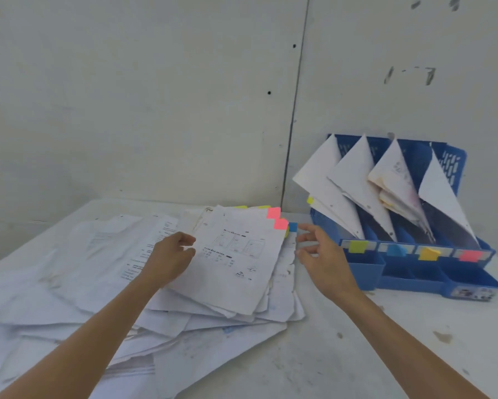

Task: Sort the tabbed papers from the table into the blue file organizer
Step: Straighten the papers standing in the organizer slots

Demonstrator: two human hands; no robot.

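The fingers (pixel 186 240) of the left hand (pixel 171 256) are curled together and clamped on the left edge of a thin sheaf (pixel 239 260) of printed sheets. The sheaf sits at an angle on top of the pile of papers (pixel 98 283), and two pink tabs (pixel 277 218) stick out at its far right corner. Just to the right, the right hand (pixel 324 259) hovers with its fingers (pixel 308 236) spread apart and lightly bent, holding nothing. Its fingertips are just beside a blue tab (pixel 293 226) that pokes out from under the sheaf, though whether they touch it cannot be told. The pile spreads loosely over the left and middle of the white bench (pixel 357 355), with yellow-green tabs showing at its far edge. The blue file organizer (pixel 472 280) stands on the bench to the right of the hands, near the back. It has four upright slots, each holding filed papers (pixel 348 180) that lean to the left. Along its front rail sit four coloured labels, from left to right green (pixel 357 246), blue (pixel 395 250), yellow (pixel 427 253) and pink (pixel 469 255), with shallow open trays below them. A pale wall (pixel 155 96) rises behind the bench.
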